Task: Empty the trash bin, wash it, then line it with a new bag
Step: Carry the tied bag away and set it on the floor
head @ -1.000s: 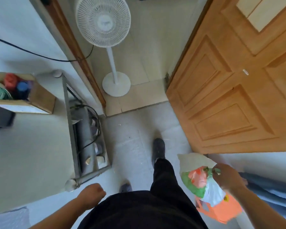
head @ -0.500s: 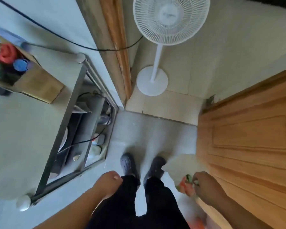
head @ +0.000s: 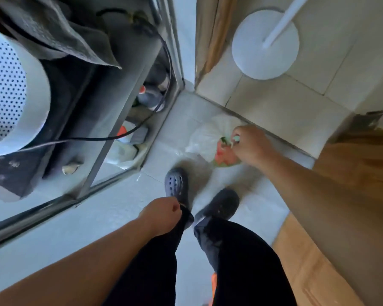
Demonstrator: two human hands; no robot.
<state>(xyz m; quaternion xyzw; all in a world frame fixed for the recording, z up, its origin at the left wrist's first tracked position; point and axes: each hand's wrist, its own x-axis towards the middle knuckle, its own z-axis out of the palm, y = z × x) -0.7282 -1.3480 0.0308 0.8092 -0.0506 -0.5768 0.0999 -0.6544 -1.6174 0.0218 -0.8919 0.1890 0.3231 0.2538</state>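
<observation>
From the head view, the right hand (head: pixel 251 143) pinches the gathered top of the trash bag (head: pixel 210 140), a white bag with red and green contents, low over the floor (head: pixel 179 129) near the corner by the door frame (head: pixel 210 40). The left hand (head: pixel 161 215) is curled into a loose fist holding nothing, above the dark clogs (head: pixel 177 184). A fan base (head: pixel 252 56) stands on the tiles beyond, and a metal shelf (head: pixel 102 151) lines the floor's left edge.

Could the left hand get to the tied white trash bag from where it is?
Probably yes. The left hand is curled and holds nothing, and only floor and the dark clogs lie between it and the white plastic trash bag, whose top the right hand grips.
</observation>
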